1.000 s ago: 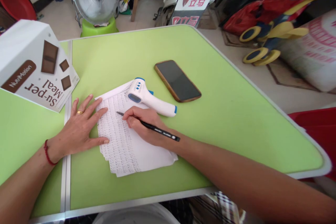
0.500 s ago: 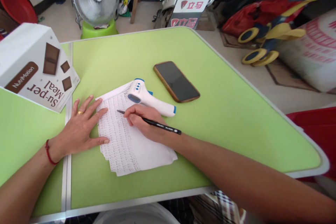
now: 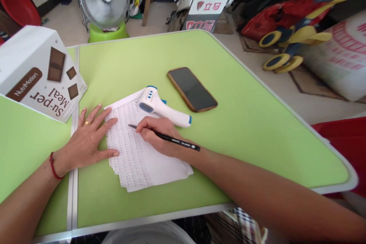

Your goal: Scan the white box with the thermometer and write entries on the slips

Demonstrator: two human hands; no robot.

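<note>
Right hand [image 3: 158, 135] pinched the pen [image 3: 177, 142] over the handwritten sheets [image 3: 126, 146], which lay on the green table [image 3: 246, 129]; tip contact could not be told. Left hand [image 3: 88, 139] was spread at their left edge. Thermometer [image 3: 168, 115] overlapped their far side. Step judged: writing; next stroke likely called for steady paper, controlled tip

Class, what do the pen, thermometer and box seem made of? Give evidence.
Pen: probably smooth plastic, from its black, printed barrel.
Thermometer: likely hard plastic, with a moulded white body and blue trim.
Box: apparently printed cardboard, shown by flat panels and sharp edges.
</note>
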